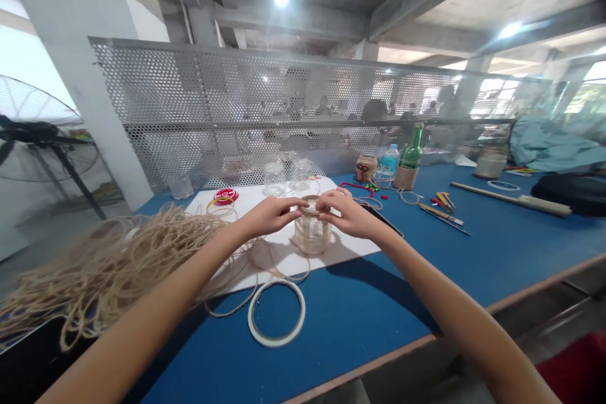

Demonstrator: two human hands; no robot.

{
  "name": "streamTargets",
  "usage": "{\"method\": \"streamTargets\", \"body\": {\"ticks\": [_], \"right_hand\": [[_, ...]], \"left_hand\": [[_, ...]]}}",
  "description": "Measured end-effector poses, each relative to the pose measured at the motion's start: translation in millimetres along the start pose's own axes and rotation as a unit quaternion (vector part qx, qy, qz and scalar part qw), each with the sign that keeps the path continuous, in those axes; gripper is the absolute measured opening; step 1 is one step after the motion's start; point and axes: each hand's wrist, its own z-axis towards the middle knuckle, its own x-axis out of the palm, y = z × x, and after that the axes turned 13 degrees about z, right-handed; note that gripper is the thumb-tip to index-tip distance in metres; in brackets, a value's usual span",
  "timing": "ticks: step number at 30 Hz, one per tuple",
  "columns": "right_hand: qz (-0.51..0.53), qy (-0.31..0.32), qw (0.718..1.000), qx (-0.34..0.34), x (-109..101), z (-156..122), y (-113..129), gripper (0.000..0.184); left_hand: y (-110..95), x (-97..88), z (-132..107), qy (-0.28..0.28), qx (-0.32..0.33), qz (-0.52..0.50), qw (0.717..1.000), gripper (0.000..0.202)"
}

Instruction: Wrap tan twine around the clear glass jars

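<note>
**A:** What have our fingers (326, 201) got?

**B:** We have them closed on the top of a glass jar (311, 235), our left hand (272, 214) coming in from nine o'clock and our right hand (343, 213) from three, fingertips almost meeting at the rim (whether they pinch a strand there, we can't tell).

**A:** Where does the jar stand?

**B:** Upright on a white sheet (255, 203), right under our hands.

**A:** And further out?

**B:** A heap of loose jute twine (108, 265) lies at nine o'clock, and thin strands trail across the sheet toward the jar. A white tape roll (303, 315) sits on the blue tabletop (369, 309) at six o'clock. Two more glass jars (274, 178) stand at twelve, and a green glass bottle (411, 154) stands at one.
</note>
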Motion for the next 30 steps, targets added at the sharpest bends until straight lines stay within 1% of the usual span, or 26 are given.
{"method": "streamTargets", "body": {"ticks": [6,11,16,21,25,30], "right_hand": [[0.007,0.010,1.000,0.002,-3,0,-2,0.013],[-0.002,-0.010,1.000,0.007,-2,-2,-3,0.014],[0.004,-0.023,1.000,-0.007,0,-1,-3,0.014],[-0.004,-0.033,0.999,-0.013,2,1,-4,0.012],[-0.032,-0.043,0.998,-0.013,0,-1,-3,0.011],[-0.082,-0.069,0.993,-0.041,0,-3,3,0.015]], "left_hand": [[2,8.1,1,-0.020,-0.001,0.005,1.000,0.028],[1,10.6,1,-0.018,-0.010,0.026,0.999,0.026],[-2,10.3,1,-0.027,0.003,0.017,0.999,0.025],[-3,11.8,1,-0.026,-0.003,0.014,1.000,0.025],[-2,13.0,1,-0.025,-0.009,0.018,0.999,0.024],[-2,14.4,2,-0.029,-0.008,0.029,0.999,0.025]]}}
